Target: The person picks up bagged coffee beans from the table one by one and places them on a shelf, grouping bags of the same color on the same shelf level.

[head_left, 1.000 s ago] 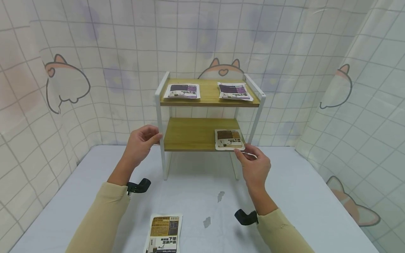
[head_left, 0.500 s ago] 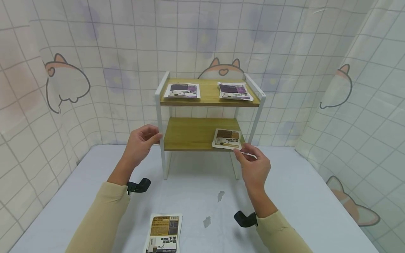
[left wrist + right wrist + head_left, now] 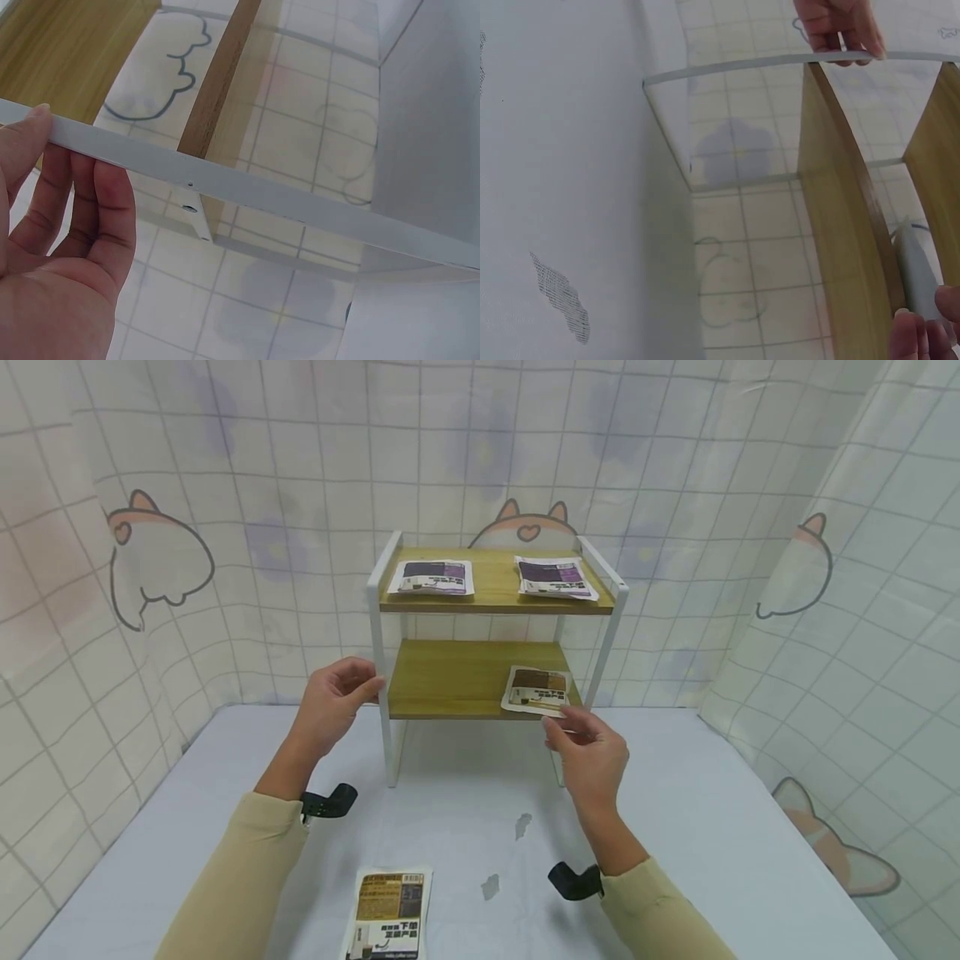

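Observation:
My left hand (image 3: pixel 339 700) pinches the left upright of a white-framed rack (image 3: pixel 131 144) between thumb and fingers. Across from it, my right hand (image 3: pixel 592 752) holds the front right corner of a flat brown sachet (image 3: pixel 537 690). This white-bordered sachet lies slightly askew at the right of the lower wooden shelf (image 3: pixel 450 677). In the right wrist view, the sachet (image 3: pixel 916 274) appears edge-on, with the thumb (image 3: pixel 949 301) beside it and fingertips (image 3: pixel 906 319) right at the shelf's front edge. Another brown sachet (image 3: pixel 389 914) lies on the table before the rack.
The upper shelf (image 3: pixel 495 583) bears a purple sachet (image 3: pixel 432 577) at left and purple sachets (image 3: pixel 557 578), seemingly stacked, at right. A white cloth with two grey patches covers the table (image 3: pixel 675 827). Behind the rack hangs a checked curtain (image 3: pixel 315 485) with cartoon animals.
The sachet on the lower shelf has shifted slightly left and turned a little. My right hand has followed to the left. My left hand has stayed on the rack's upright.

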`<state>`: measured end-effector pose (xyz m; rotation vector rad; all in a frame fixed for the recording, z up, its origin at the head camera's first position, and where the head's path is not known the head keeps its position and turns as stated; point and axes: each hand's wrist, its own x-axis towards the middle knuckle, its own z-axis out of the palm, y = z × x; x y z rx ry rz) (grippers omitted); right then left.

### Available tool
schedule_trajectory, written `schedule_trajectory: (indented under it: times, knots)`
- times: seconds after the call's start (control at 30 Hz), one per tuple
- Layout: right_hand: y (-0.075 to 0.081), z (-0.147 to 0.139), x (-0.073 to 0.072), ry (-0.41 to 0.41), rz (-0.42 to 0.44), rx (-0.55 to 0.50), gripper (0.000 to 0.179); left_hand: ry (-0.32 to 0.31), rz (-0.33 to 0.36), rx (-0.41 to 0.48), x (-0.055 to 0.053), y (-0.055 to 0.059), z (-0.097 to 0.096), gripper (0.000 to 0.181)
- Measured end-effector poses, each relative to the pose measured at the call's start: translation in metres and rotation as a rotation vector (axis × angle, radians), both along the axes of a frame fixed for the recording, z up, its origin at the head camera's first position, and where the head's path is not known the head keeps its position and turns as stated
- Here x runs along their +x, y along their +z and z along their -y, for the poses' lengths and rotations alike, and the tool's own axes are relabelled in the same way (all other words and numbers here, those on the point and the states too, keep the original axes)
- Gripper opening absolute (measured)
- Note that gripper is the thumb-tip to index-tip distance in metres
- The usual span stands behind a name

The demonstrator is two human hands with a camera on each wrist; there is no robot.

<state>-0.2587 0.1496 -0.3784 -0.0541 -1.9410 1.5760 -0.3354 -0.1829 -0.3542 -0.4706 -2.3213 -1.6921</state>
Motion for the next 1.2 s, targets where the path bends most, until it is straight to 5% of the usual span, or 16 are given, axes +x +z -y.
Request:
schedule_trajectory:
  times: [0.47,1.2]
  knots:
    - [-0.02,-0.015,-0.021,0.022,-0.03,-0.062,0.035,0.004,0.002,-0.007,0.001,0.001,-0.001,0.035]
    - [-0.018,-0.015,-0.032,0.017,-0.015,-0.035,0.028,0.021,0.01,-0.026,0.001,0.0,-0.001,0.038]
